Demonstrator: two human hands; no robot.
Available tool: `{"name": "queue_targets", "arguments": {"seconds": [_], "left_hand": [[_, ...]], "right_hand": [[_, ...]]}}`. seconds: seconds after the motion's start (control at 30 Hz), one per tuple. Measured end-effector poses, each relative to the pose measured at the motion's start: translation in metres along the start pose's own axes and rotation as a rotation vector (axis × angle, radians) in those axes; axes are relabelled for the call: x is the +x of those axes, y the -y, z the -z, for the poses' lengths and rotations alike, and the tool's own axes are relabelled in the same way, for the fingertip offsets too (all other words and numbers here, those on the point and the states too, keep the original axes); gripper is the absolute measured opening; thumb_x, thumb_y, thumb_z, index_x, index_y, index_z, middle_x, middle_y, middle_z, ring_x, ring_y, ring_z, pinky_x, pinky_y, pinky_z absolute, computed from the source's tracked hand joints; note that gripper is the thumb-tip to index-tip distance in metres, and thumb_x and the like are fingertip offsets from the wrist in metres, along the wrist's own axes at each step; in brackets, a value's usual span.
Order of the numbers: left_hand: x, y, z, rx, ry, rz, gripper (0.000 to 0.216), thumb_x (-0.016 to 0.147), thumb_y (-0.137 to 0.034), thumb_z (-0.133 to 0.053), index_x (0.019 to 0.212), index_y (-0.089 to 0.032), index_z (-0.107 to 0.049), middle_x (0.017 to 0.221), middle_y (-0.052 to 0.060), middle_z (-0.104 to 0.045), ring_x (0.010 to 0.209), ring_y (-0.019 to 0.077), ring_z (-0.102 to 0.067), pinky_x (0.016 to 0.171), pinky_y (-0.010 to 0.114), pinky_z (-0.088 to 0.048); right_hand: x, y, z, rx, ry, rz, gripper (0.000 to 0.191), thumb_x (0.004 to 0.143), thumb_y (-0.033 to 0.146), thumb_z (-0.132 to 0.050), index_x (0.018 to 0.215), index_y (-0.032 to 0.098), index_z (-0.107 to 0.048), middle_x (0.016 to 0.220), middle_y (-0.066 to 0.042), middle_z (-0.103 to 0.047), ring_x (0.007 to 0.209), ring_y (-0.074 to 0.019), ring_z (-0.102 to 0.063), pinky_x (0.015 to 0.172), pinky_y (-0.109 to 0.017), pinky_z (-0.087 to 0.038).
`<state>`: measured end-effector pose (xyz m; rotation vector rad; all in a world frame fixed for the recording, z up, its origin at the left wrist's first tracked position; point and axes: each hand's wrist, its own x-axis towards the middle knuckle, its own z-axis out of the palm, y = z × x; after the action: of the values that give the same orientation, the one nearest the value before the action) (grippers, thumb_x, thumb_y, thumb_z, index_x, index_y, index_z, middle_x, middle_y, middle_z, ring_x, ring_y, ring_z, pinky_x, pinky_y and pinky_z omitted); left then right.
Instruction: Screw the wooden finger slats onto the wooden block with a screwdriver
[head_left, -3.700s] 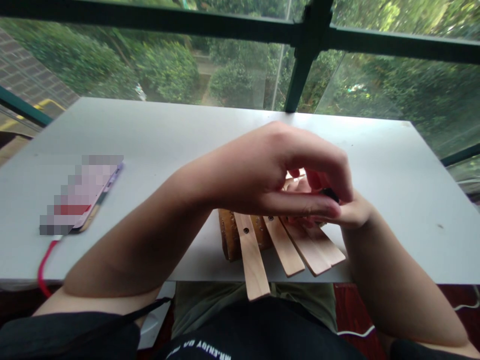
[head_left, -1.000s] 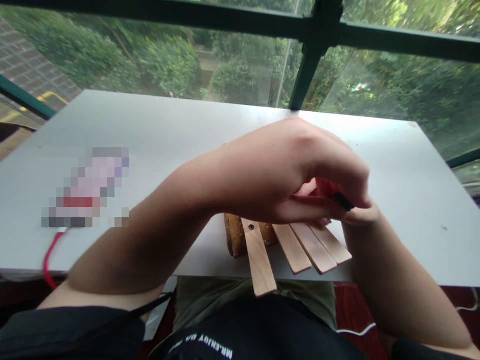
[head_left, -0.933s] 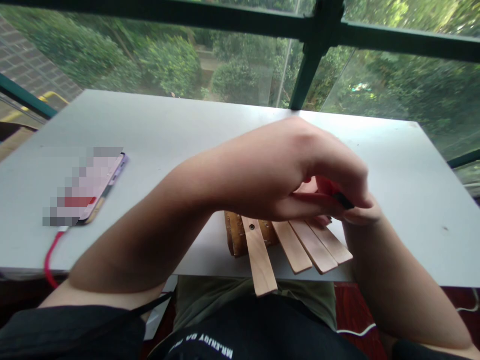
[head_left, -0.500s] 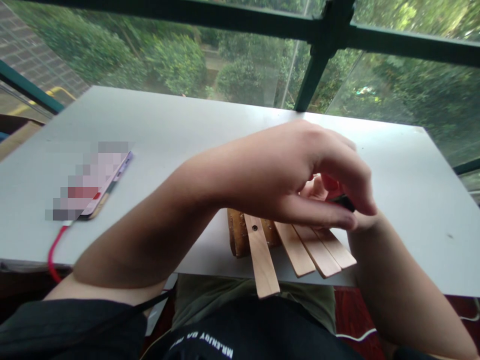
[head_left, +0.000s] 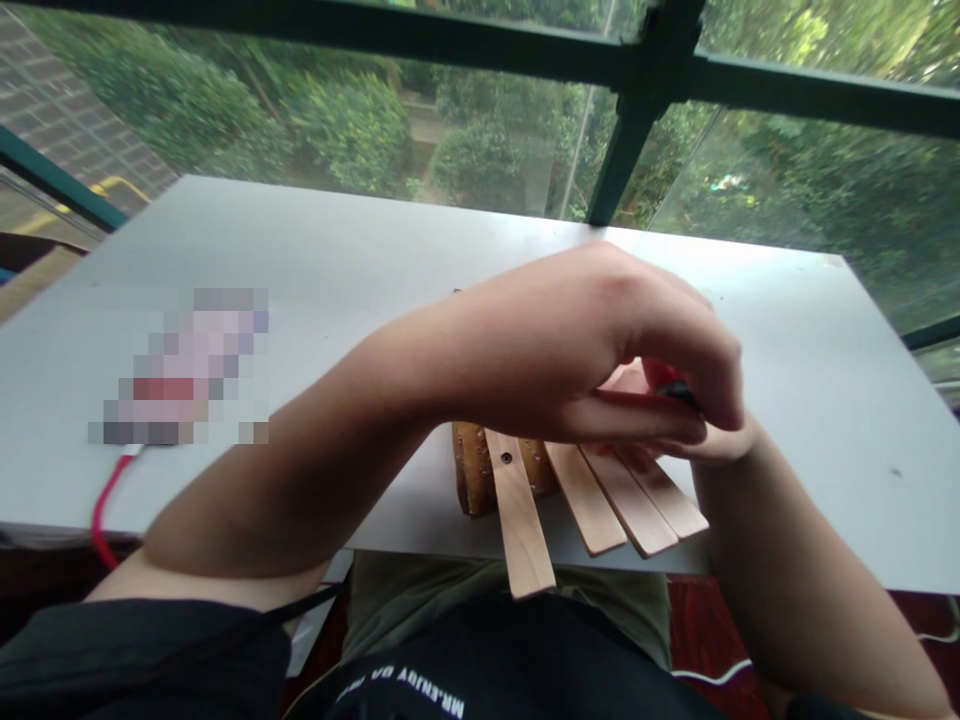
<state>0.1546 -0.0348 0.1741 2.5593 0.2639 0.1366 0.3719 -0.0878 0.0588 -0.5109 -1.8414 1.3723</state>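
My left hand (head_left: 630,330) reaches across in front of me with bent wrist. Its thumb and fingers close on a small black tool end (head_left: 679,392), with red showing beside it; most of this tool is hidden. Beneath it is my right hand (head_left: 724,440), largely covered, its fingertips near several pale wooden slats (head_left: 589,500). Whether those fingers grip is unclear. The slats fan out toward me past the table edge. Another wooden slat (head_left: 525,540), with a dark screw near its upper end, lies across a brown, bumpy wooden piece (head_left: 472,470).
On the left of the white table (head_left: 360,230) lies a phone (head_left: 187,360), blurred out, with a red cable (head_left: 105,510) running over the front edge. Green window bars (head_left: 652,60) rise behind the table. A white cord (head_left: 712,675) is on the floor.
My left thumb and the tool end have shifted slightly, and the right hand's fingertips now show more by the slats. Otherwise the arms and wooden pieces stay nearly the same.
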Motion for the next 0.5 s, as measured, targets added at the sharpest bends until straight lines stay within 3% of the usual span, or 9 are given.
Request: {"name": "queue_targets", "arguments": {"seconds": [0.17,0.33,0.5], "left_hand": [[-0.003,0.006,-0.001,-0.061,-0.05,-0.073,0.027,0.099,-0.037,-0.054,0.117,-0.036,-0.074,0.113,-0.004,-0.077,0.108,0.0135,-0.068,0.095,0.018,-0.051],[-0.004,0.004,0.0,-0.009,0.031,0.074,0.033,0.095,-0.034,-0.054,0.124,-0.037,-0.071,0.108,-0.003,-0.076,0.109,0.0148,-0.069,0.094,0.021,-0.052],[-0.003,0.019,0.004,0.176,-0.128,0.063,0.034,0.094,-0.024,-0.049,0.121,-0.029,-0.069,0.12,-0.004,-0.073,0.106,0.0135,-0.067,0.089,0.021,-0.047]], "right_hand": [[0.003,-0.001,0.004,0.004,0.005,0.032,0.009,0.081,0.012,-0.075,0.083,0.014,-0.067,0.074,-0.002,-0.067,0.072,-0.0135,-0.067,0.063,-0.022,-0.052],[0.001,-0.001,0.003,0.033,-0.015,0.022,0.02,0.081,0.013,-0.079,0.099,0.016,-0.07,0.087,-0.003,-0.073,0.079,-0.0141,-0.07,0.073,-0.023,-0.058],[0.001,0.001,-0.003,0.14,-0.051,-0.025,0.021,0.078,0.009,-0.081,0.095,0.015,-0.071,0.089,-0.003,-0.071,0.08,-0.013,-0.071,0.071,-0.022,-0.058]]}}
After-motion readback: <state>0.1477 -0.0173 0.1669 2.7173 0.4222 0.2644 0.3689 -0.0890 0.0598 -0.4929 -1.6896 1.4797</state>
